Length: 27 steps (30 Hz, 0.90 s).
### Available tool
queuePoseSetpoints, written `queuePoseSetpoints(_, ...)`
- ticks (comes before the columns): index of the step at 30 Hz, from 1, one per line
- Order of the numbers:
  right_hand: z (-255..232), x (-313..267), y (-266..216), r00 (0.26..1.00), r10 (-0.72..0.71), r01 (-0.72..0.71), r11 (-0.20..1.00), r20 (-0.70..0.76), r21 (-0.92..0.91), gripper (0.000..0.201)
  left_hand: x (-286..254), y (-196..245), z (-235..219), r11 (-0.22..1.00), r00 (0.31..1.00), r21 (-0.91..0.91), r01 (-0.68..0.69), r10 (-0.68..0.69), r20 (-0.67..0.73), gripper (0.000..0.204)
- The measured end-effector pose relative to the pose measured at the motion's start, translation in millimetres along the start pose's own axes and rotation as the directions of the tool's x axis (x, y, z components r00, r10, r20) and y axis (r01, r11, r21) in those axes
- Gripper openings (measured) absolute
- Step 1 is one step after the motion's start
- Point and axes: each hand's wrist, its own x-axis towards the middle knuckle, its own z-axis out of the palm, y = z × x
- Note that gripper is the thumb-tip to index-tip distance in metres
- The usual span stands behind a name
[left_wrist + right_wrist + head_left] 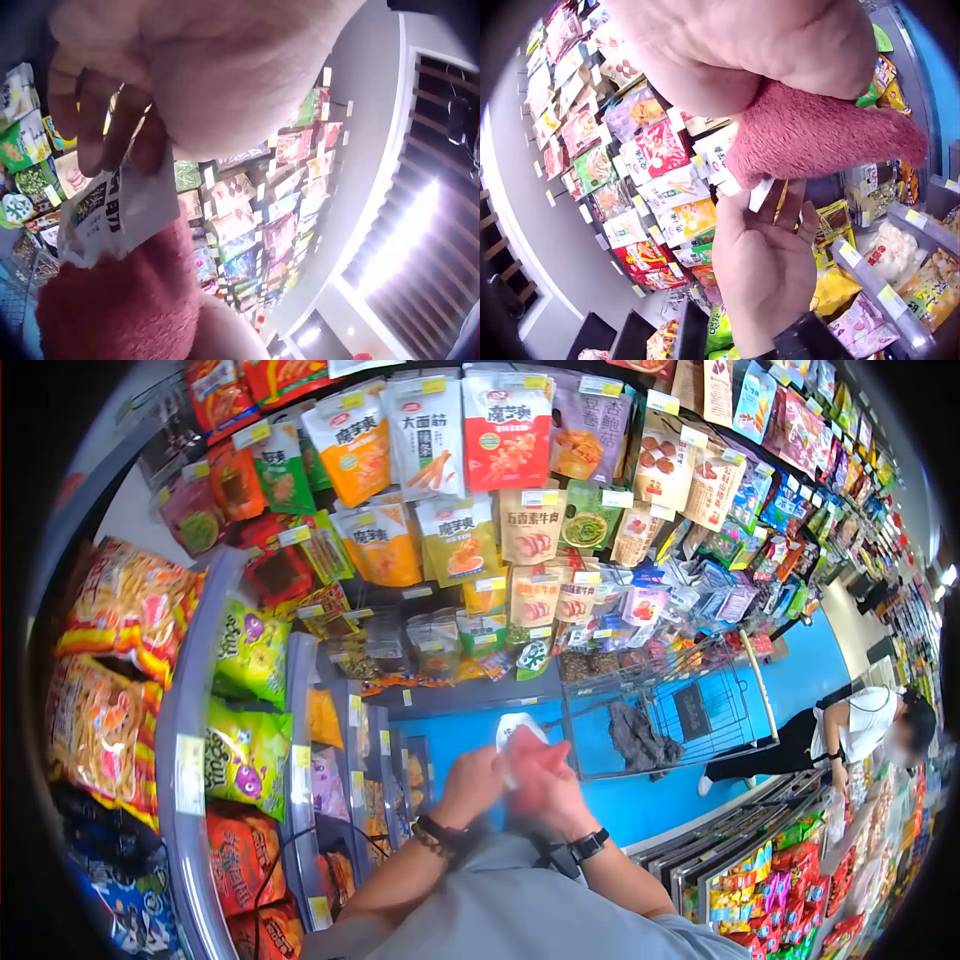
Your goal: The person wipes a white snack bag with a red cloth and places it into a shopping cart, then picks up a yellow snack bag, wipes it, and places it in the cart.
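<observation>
In front of my chest, my left hand [470, 788] holds a small white snack packet [124, 210] with dark print, its fingers curled over the packet's edge. My right hand [562, 800] grips a fuzzy dark-pink cloth [817, 142], which lies against the packet and covers much of it. In the head view the cloth looks blurred, and only the packet's white top shows above it. Seen from the right wrist, the left palm faces up just below the cloth, with a white corner of the packet between the two.
Hanging snack bags [430, 435] fill the rack ahead. Shelves of puffed snacks [248, 755] run down the left. A wire shopping cart [740, 705] with a dark grey garment [640, 738] stands on the blue floor, and a person [860, 725] bends beside shelves at the right.
</observation>
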Motion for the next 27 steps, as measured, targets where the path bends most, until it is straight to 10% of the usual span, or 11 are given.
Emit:
queuePoseSetpoints(8, -45.1, -5.3, -30.4, 0.853, -0.481, 0.471, 0.877, -0.204, -0.097, 0.038, -19.9, 18.1, -26.3, 0.952, 0.998, -0.304, 0.030, -0.046, -0.046, 0.035)
queuePoseSetpoints(11, -29.6, -19.1, -38.0, 0.801, -0.598, 0.539, 0.716, 0.007, -0.443, 0.039, -19.8, 28.4, -20.2, 0.912, 0.994, -0.399, 0.095, -0.061, 0.096, 0.035)
queuePoseSetpoints(15, 17.4, -46.0, -63.1, 0.673, -0.496, 0.739, 0.484, 0.549, -0.470, 0.054, -9.3, 42.9, 3.8, 0.879, 0.980, -0.475, 0.043, 0.056, 0.192, 0.033)
queuePoseSetpoints(18, -14.6, -47.0, -75.3, 0.673, -0.462, 0.730, 0.542, 0.577, -0.418, 0.065, 3.2, 66.5, 15.4, 0.718, 0.960, -0.670, 0.188, 0.010, 0.280, 0.029)
queuePoseSetpoints(22, -105.3, -37.6, -87.4, 0.862, -0.147, 0.200, 0.978, 0.485, -0.059, 0.091, 21.5, 91.1, 41.9, 0.593, 0.922, -0.740, 0.318, -0.011, 0.388, 0.032)
queuePoseSetpoints(27, -163.3, -48.6, -143.9, 0.943, -0.161, 0.126, 0.983, 0.290, 0.135, 0.068, 51.1, 148.5, 96.6, 0.639, 0.863, -0.672, 0.374, 0.026, 0.505, 0.037)
